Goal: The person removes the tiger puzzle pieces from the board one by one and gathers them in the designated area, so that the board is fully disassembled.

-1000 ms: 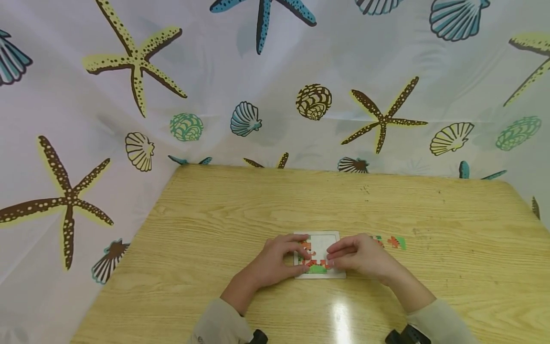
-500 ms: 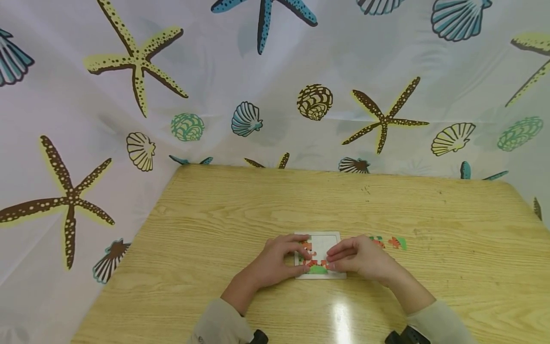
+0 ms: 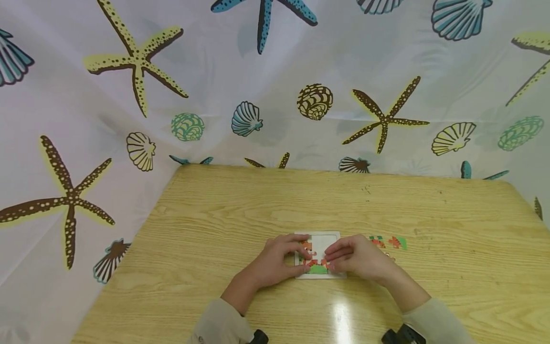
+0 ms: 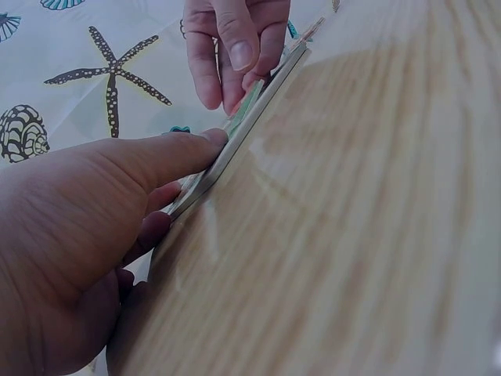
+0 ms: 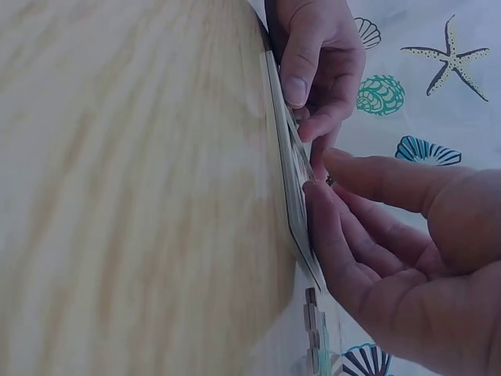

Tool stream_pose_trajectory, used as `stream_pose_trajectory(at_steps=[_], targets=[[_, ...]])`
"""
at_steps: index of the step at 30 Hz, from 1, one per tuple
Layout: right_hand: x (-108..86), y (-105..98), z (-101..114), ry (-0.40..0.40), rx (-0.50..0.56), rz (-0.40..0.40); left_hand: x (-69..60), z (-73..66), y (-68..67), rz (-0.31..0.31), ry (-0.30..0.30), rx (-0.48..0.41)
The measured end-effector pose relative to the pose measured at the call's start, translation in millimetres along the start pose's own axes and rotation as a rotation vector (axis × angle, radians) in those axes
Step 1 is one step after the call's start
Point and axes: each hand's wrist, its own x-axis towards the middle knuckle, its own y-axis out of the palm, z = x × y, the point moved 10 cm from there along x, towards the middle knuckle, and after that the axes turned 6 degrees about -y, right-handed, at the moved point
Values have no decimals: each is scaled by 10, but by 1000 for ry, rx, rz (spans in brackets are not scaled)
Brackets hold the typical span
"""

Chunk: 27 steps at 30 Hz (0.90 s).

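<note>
White puzzle frame (image 3: 325, 241), face-up from head, edge-on from wrists, left grip (image 3: 279, 258) loosely spread, right grip (image 3: 363, 258) unclear.

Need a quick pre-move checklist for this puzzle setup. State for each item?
1. Puzzle tray lying on the table: ok.
2. Left hand steadying the tray: ok, it rests across the left side, thumb at the near edge.
3. Bare space for more pieces: ok, the tray's upper right shows white.
4. Every piece in the tray: not ok, loose puzzle pieces lie on the table to its right.
5. Right hand positioned at the tray: ok, at its right side.
6. Piece pinched in the right hand: cannot tell, the hand hides it.
</note>
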Motion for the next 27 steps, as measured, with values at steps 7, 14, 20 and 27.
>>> stream_pose_trajectory(at_steps=[7, 14, 20, 27], targets=[[23, -18, 2, 6, -24, -27, 6, -21, -9, -3, 9, 8], [8, -3, -27, 9, -17, -39, 3, -9, 6, 9, 7, 10], [-21, -10, -25, 4, 17, -41, 7, 6, -5, 7, -4, -5], [-73, -64, -55, -11, 26, -54, 5, 16, 0, 13, -7, -7]])
